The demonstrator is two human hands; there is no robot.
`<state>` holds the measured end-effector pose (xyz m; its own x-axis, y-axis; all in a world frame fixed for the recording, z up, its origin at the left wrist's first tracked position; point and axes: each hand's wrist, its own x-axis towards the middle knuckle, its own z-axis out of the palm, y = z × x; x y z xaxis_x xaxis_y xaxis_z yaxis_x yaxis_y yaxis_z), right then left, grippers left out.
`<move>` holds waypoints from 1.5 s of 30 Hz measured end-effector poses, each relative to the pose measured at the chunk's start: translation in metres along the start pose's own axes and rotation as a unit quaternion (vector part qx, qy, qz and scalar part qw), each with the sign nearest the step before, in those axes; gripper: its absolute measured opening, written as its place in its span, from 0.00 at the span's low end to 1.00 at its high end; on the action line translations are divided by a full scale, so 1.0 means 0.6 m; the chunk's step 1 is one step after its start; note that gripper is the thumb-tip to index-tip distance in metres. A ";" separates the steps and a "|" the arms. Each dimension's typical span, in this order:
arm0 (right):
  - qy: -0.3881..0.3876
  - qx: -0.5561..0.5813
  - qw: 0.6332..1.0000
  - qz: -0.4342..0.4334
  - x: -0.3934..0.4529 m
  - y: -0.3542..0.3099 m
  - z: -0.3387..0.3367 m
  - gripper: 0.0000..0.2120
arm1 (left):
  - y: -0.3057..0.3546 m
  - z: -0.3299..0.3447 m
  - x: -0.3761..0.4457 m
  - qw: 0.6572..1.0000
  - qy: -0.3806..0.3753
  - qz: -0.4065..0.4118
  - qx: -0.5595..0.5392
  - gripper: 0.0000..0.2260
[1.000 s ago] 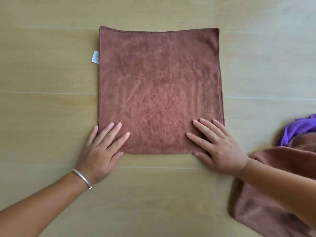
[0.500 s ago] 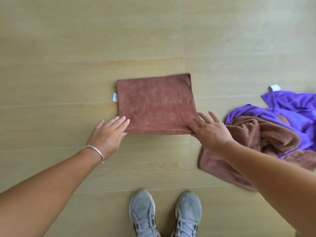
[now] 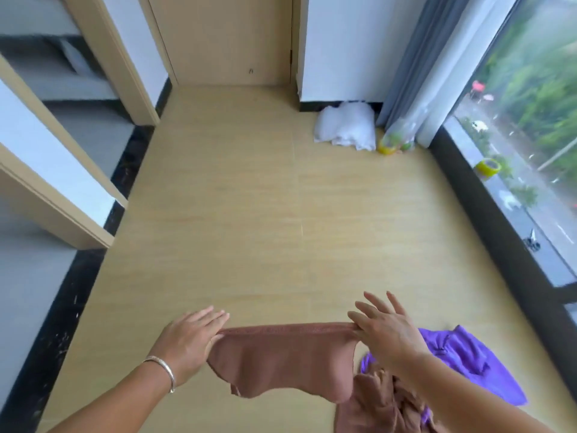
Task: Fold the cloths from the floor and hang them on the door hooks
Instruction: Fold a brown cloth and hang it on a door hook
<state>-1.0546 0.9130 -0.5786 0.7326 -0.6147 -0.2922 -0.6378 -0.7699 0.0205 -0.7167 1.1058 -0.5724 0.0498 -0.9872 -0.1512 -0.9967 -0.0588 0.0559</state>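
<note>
I held the folded brown cloth [image 3: 281,364] off the floor [image 3: 249,229], left hand [image 3: 187,342] and right hand [image 3: 387,335] pinching its top corners, other fingers splayed; next, judged: carry to door [image 3: 231,39], hooks unseen.

Pale wood floor [image 3: 249,214], closed door [image 3: 228,39], window [image 3: 530,104]

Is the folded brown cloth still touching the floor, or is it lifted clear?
Apart. In the head view the folded brown cloth hangs from both hands, left hand, right hand, above the floor.

both hands [image 3: 187,343] [image 3: 387,334] pinching brown cloth [image 3: 281,360], floor [image 3: 249,229]
</note>
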 end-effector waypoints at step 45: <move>0.483 -0.042 0.874 -0.030 -0.303 -0.011 -1.138 0.25 | 0.097 -1.195 -0.115 0.894 0.417 -0.093 0.136 0.22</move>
<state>-1.0217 0.9127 0.1271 0.6486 -0.3987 0.6484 -0.6012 -0.7907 0.1152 -0.7324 1.0644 0.1487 0.1341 -0.7381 0.6612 -0.9389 -0.3080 -0.1534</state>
